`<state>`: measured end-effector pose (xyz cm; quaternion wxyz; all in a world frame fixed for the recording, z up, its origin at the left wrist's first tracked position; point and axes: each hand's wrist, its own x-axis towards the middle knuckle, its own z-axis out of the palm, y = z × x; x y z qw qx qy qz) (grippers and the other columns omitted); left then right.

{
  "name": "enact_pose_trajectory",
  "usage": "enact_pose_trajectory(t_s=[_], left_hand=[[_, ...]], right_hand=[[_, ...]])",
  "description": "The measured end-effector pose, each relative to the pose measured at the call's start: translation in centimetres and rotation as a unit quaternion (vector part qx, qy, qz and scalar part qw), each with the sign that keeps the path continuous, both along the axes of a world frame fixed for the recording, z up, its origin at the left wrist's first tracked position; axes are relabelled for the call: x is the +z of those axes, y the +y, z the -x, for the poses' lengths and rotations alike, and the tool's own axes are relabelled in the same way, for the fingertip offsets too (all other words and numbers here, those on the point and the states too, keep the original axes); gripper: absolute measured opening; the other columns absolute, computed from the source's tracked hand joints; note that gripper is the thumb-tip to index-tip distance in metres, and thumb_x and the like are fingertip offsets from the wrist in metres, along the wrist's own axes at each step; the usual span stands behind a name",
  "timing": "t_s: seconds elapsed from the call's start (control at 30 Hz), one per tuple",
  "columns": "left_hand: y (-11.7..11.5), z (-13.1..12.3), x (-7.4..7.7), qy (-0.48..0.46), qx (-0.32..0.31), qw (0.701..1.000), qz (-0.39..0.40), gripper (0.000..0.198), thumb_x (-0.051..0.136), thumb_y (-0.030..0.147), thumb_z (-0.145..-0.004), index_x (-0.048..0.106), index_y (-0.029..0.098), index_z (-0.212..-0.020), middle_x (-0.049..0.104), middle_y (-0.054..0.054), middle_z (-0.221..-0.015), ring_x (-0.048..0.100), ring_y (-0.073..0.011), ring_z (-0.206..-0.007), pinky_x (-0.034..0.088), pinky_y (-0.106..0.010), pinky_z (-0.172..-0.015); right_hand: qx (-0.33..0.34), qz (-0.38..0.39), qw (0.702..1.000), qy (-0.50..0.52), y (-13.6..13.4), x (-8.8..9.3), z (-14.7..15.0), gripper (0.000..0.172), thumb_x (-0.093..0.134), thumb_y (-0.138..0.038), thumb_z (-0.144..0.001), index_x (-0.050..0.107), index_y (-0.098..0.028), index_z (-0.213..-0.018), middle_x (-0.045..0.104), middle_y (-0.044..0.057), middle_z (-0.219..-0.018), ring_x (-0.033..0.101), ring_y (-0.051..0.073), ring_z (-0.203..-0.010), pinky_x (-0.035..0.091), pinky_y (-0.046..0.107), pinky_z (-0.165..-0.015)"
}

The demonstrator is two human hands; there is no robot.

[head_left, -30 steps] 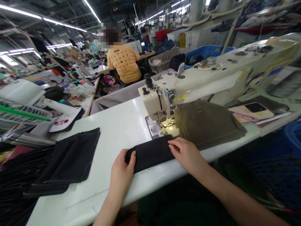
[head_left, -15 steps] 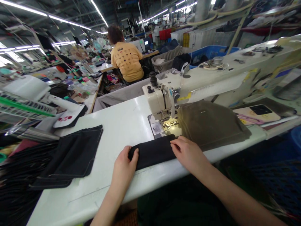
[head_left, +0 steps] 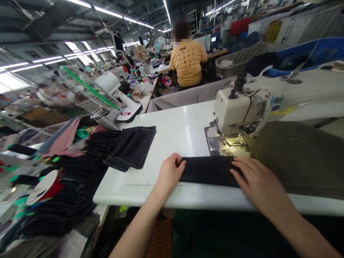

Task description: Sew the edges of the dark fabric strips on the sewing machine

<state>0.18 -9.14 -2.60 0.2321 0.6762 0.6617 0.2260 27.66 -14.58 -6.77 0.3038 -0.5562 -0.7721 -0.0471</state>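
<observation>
A folded strip of black fabric (head_left: 208,170) lies flat on the white sewing table (head_left: 177,132), along its front edge. My left hand (head_left: 172,168) pinches the strip's left end between thumb and fingers. At the other end my right hand (head_left: 254,179) grips the cloth, its thumb below and fingers on top. Just behind the strip stands the sewing machine head (head_left: 233,111), with its lit metal needle plate (head_left: 236,142). The strip lies in front of the plate, not under the presser foot.
Stitched black fabric pieces (head_left: 134,147) rest on the table's left part. Beyond them is a large pile of black pieces (head_left: 77,179). A white fan (head_left: 107,84) stands at the back left. Brown-grey fabric (head_left: 301,157) covers the right side. A person in a yellow shirt (head_left: 187,62) sits ahead.
The view has swung to the left, so the machine and table appear further right. Both hands still hold the black strip, which now lies straighter along the table edge.
</observation>
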Motion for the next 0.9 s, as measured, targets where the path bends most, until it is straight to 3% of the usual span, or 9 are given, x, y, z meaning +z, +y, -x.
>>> enact_pose_trajectory(t_s=[0.3, 0.43, 0.5, 0.6, 0.7, 0.8, 0.9], left_hand=[[-0.2, -0.6, 0.4, 0.057, -0.001, 0.998, -0.005, 0.017, 0.057, 0.020, -0.085, 0.050, 0.020, -0.071, 0.053, 0.003, -0.063, 0.050, -0.0144, -0.060, 0.036, -0.026, -0.060], [-0.9, -1.1, 0.7, 0.182, -0.014, 0.982, -0.053, 0.006, 0.055, 0.021, -0.091, 0.060, 0.019, -0.095, 0.063, -0.006, -0.090, 0.058, -0.0198, -0.075, 0.043, -0.030, -0.066], [-1.1, -1.0, 0.8, 0.239, -0.063, 0.962, -0.112, 0.016, 0.053, 0.020, -0.093, 0.061, 0.020, -0.107, 0.062, -0.010, -0.107, 0.060, -0.0239, -0.089, 0.046, -0.034, -0.074], [-0.8, -0.9, 1.1, 0.284, -0.213, 0.926, -0.128, 0.023, 0.048, 0.010, -0.091, 0.065, 0.021, -0.101, 0.063, -0.009, -0.107, 0.058, -0.0257, -0.096, 0.047, -0.038, -0.081], [0.9, -1.5, 1.6, 0.302, -0.263, 0.912, -0.092, 0.023, 0.048, 0.006, -0.089, 0.067, 0.019, -0.091, 0.065, -0.010, -0.096, 0.060, -0.0255, -0.090, 0.048, -0.038, -0.078], [3.9, -3.2, 2.1, 0.307, -0.235, 0.918, -0.087, 0.018, 0.051, 0.021, -0.095, 0.068, 0.017, -0.089, 0.066, -0.012, -0.095, 0.063, -0.0269, -0.091, 0.048, -0.038, -0.080], [7.3, -5.7, 2.3, 0.294, -0.237, 0.921, -0.100, 0.028, 0.049, 0.036, -0.099, 0.067, 0.016, -0.102, 0.068, -0.014, -0.106, 0.065, -0.0284, -0.100, 0.047, -0.042, -0.091]], right_hand=[[-0.001, -0.009, 1.000, -0.012, 0.0, 0.2, 0.0, 0.035, 0.041, -0.037, -0.102, 0.067, -0.015, -0.104, 0.071, 0.013, -0.106, 0.065, 0.028, -0.097, 0.052, 0.044, -0.086], [0.003, -0.001, 1.000, -0.004, 0.1, 0.2, 0.0, 0.033, 0.043, -0.035, -0.102, 0.069, -0.015, -0.104, 0.070, 0.013, -0.109, 0.064, 0.028, -0.099, 0.053, 0.045, -0.087], [0.010, -0.003, 1.000, -0.004, 0.1, 0.3, -0.2, 0.032, 0.045, -0.034, -0.101, 0.070, -0.016, -0.105, 0.070, 0.013, -0.109, 0.064, 0.028, -0.100, 0.053, 0.045, -0.089], [0.037, -0.004, 0.999, -0.007, 0.4, 0.5, -0.8, 0.029, 0.047, -0.033, -0.100, 0.071, -0.017, -0.105, 0.070, 0.012, -0.110, 0.063, 0.028, -0.106, 0.051, 0.045, -0.093], [0.059, 0.010, 0.998, -0.010, 0.6, 0.9, -1.4, 0.026, 0.050, -0.033, -0.099, 0.070, -0.019, -0.108, 0.070, 0.011, -0.112, 0.062, 0.027, -0.107, 0.049, 0.047, -0.097], [0.056, 0.026, 0.998, -0.011, 0.8, 1.1, -1.4, 0.024, 0.053, -0.032, -0.098, 0.068, -0.019, -0.112, 0.070, 0.011, -0.112, 0.062, 0.026, -0.106, 0.047, 0.049, -0.100], [0.049, 0.035, 0.998, -0.015, 0.9, 1.3, -0.8, 0.023, 0.056, -0.029, -0.097, 0.068, -0.017, -0.112, 0.069, 0.011, -0.111, 0.061, 0.027, -0.106, 0.046, 0.050, -0.102]])
